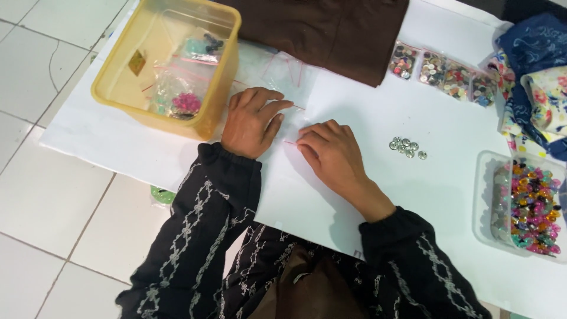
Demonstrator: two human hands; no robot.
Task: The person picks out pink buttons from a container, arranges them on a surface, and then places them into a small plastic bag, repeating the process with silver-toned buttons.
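Both hands on a small clear zip bag, centre of frame.

Our left hand [254, 121] lies flat, fingers spread, pinning the flimsy, slippery bag [289, 80]; our right hand [331, 150] curls, pinching its red seal strip. We judge the edge the best hold.

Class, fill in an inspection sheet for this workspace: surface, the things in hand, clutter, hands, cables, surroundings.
Surface: white sheet spread over a tiled floor.
Things in hand: small clear bag with a red strip, lying flat under both hands.
Clutter: yellow tub holding small bags; loose silver buttons; packets of buttons; clear tub of coloured buttons; brown cloth; patterned cloth.
Hands: left hand flat on the bag; right hand pressing its edge, fingers bent.
Cables: nothing seen.
Surroundings: white floor tiles; a green thing under the left sleeve, too hidden to tell.
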